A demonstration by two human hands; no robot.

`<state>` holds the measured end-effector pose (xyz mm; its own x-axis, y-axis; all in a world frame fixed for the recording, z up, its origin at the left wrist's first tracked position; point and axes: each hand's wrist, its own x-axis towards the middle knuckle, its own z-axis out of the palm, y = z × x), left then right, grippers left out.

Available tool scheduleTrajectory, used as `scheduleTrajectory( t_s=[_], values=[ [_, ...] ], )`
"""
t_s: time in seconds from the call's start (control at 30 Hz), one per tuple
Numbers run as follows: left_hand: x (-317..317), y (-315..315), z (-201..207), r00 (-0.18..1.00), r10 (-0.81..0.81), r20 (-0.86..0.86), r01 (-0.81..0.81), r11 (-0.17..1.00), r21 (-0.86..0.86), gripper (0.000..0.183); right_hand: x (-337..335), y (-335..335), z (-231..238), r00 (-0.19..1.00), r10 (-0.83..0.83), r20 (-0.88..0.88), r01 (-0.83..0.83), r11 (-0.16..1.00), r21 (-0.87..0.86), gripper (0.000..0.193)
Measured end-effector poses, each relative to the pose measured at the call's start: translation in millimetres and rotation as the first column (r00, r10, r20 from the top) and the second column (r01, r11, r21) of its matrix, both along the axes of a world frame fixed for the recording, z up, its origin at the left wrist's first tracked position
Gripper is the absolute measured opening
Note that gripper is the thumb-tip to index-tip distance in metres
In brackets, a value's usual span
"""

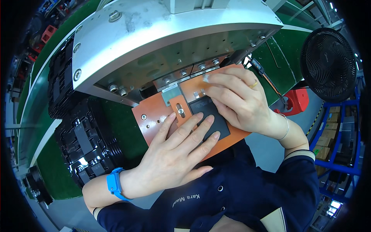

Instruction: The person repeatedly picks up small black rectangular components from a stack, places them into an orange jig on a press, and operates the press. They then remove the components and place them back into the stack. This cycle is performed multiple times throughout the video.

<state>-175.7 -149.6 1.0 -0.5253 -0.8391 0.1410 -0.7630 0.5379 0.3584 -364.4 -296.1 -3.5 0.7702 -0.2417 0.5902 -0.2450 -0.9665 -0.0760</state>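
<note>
In the head view, the flat black rectangular piece [219,121] lies on the wide orange board [220,147], between the two hands. Its long side runs from the big silver metal machine [174,31] down toward the person's body, leaning a bit to the right at the near end. Two small shiny silver tabs [196,94] show at its far end, the end by the machine.

What seems to matter most now is how those tabs lie by the right hand [241,98]. That hand is the nearer one to them. Its fingers are bent, with the tips right by the tabs and the thumb by the far right corner of the black piece. I cannot tell if it pinches anything.

The left hand [170,158] is spread out and grips nothing. Three of its fingertips rest on the black piece, which reaches up and right from this palm. Its pointing finger lies beside the orange block with a long slot [175,103]. From the right hand, the black piece is down and to the left.
</note>
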Motion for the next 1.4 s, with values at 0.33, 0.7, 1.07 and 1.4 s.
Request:
scheduleTrajectory(
  t_s=[0.33,0.7,1.07,1.4],
  values=[
    [0.4,-0.7,-0.1,1.0,-0.006,-0.009,0.006,1.0,0.005,0.068,-5.0,1.1,2.6,0.998,-0.009,-0.07,0.011,0.999,0.03,0.029],
    [0.3,0.1,-0.1,1.0,0.001,0.003,-0.001,1.0,0.001,0.067,-0.3,1.7,-3.0,0.994,0.054,-0.095,-0.038,0.985,0.167,0.032],
    [-0.7,0.2,0.6,1.0,0.006,0.023,-0.006,1.0,0.001,0.065,-2.2,-0.3,-2.4,0.985,0.093,-0.143,-0.061,0.975,0.213,0.034],
    [-1.2,0.1,2.1,0.998,0.009,0.054,-0.01,1.0,0.012,0.066,-3.7,-7.7,0.9,0.993,0.118,-0.017,-0.114,0.981,0.158,0.035]
  ],
)
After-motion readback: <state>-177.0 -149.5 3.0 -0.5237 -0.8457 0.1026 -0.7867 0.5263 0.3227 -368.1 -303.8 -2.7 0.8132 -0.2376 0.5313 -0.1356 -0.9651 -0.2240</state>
